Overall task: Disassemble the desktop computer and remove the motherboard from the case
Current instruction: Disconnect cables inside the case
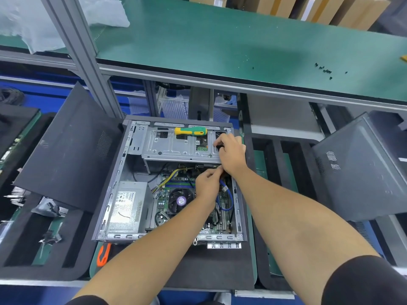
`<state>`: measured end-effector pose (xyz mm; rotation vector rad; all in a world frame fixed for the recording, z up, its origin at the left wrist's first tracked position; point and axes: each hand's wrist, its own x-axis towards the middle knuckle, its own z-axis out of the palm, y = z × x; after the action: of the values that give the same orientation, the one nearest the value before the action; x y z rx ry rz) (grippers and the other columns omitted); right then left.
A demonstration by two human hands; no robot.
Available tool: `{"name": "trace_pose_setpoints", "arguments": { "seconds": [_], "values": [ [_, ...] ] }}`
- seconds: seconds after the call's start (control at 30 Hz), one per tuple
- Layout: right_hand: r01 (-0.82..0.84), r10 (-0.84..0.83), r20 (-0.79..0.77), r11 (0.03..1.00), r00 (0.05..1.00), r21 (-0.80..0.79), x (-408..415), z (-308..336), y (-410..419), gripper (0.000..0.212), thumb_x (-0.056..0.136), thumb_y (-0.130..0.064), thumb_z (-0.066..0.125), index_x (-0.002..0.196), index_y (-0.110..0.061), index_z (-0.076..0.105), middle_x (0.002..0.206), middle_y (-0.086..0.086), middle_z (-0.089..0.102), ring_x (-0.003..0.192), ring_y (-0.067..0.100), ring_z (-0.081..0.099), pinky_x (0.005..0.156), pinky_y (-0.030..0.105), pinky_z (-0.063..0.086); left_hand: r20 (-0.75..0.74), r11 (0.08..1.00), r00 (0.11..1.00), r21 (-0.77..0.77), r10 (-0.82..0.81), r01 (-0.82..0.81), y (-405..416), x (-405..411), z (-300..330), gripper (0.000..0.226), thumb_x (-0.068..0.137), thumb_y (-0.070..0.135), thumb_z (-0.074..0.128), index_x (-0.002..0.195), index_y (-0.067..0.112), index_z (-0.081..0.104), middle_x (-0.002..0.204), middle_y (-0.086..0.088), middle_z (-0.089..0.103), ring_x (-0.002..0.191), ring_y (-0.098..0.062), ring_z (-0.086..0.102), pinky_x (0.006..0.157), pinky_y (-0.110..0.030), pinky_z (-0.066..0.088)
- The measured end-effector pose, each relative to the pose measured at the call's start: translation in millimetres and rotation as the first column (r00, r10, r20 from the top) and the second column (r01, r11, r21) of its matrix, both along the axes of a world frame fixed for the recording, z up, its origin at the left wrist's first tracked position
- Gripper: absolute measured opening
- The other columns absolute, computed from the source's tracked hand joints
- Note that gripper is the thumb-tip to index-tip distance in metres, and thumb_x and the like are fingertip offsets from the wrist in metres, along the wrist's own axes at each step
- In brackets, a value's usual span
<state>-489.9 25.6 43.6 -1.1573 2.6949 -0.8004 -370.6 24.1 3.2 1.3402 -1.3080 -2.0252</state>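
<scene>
We looked down on a long green bench (220, 40) running across the far side, with cardboard boxes (319, 7) behind it and crumpled clear plastic wrap (33, 18) at its left end. A scatter of small black screws (324, 70) lay on its right part. A grey metal post (74, 51) rose at the left. Below the bench, black foam trays (44, 249) sat on either side of us.

The open desktop case (171, 179) lay on its side on a dark foam mat (209, 265), directly below us. A black side panel (68, 150) leaned just left of it, and another grey case (361, 168) stood well to the right, cut off by the frame edge.

Inside, the motherboard (163, 201) was seated in the case, partly hidden by our forearms. The grey power supply (126, 208) carried a white label whose print was too small for us to read. The fan (179, 200) bore a round purple sticker, also unreadable. A green-and-yellow screwdriver (190, 131) rested on the silver drive cage (176, 144).

Our right hand (231, 153) was curled at the cage's right end, pinching a small dark part we could not identify. Our left hand (207, 183) was curled just below it, beside a blue cable (226, 194); we could not tell what it held. An orange tool handle (103, 254) poked out under the case's near edge.
</scene>
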Motion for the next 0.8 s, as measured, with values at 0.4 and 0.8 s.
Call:
{"name": "trace_pose_setpoints", "arguments": {
  "seconds": [0.4, 0.8],
  "values": [
    [-0.009, 0.009, -0.009, 1.000, 1.000, 0.000, 0.6, 0.4, 0.7, 0.038, 0.092, 0.001, 0.045, 0.092, -0.034, 0.058, 0.102, -0.012, 0.054, 0.104, 0.014, 0.039, 0.084, 0.035, 0.025, -0.014, 0.997, 0.998, 0.041, 0.068, -0.068, 1.3, -3.5, 1.6, 0.025, 0.085, 0.031, 0.076, 0.062, 0.021, 0.071, 0.070, 0.000, 0.072, 0.066, -0.009, 0.062, 0.067, -0.027, 0.051],
    [-0.015, 0.016, -0.026, 1.000, 1.000, 0.013, 0.5, -1.4, -0.3, 0.036, 0.092, -0.001, 0.047, 0.092, -0.035, 0.056, 0.102, -0.014, 0.051, 0.104, 0.016, 0.040, 0.085, 0.035, 0.026, 0.023, 0.977, 0.990, -0.157, -0.140, 0.142, 2.5, 19.9, 11.4, 0.019, 0.099, 0.024, 0.056, 0.087, 0.010, 0.055, 0.090, -0.010, 0.071, 0.072, -0.013, 0.059, 0.064, -0.026, 0.046]
  ]
}}
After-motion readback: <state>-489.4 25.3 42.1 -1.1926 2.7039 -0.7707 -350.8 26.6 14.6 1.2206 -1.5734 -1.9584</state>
